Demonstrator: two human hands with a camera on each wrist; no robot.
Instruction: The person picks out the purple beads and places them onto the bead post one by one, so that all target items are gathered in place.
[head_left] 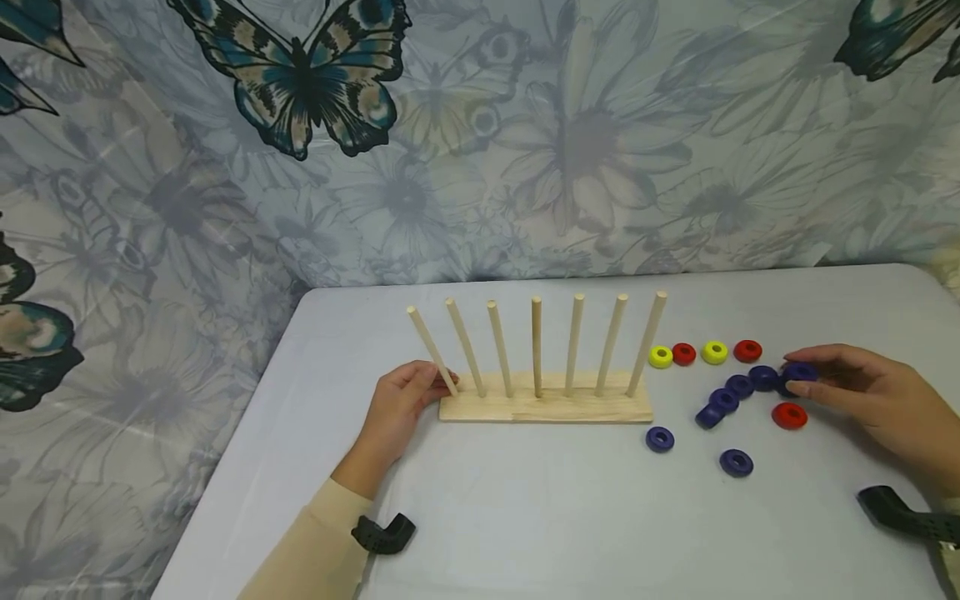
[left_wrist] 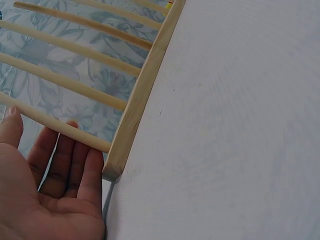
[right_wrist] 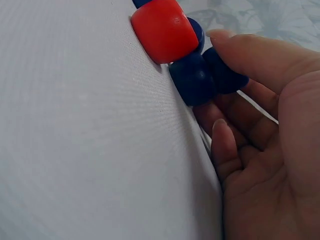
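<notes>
A wooden peg stand with a row of upright pegs is on the white table. At its left end, my left hand holds the outermost peg, thumb on one side and fingers behind it. To the right of the stand, my right hand pinches a dark blue ring between thumb and fingers. That ring sits over another blue ring, which rests on the table. Beside them lies a red ring. More blue rings trail off to the left of the right hand.
Behind the blue rings, yellow rings and red rings lie in a row near the stand's right end. Two blue rings lie nearer the front. A patterned cloth with butterflies hangs behind the table.
</notes>
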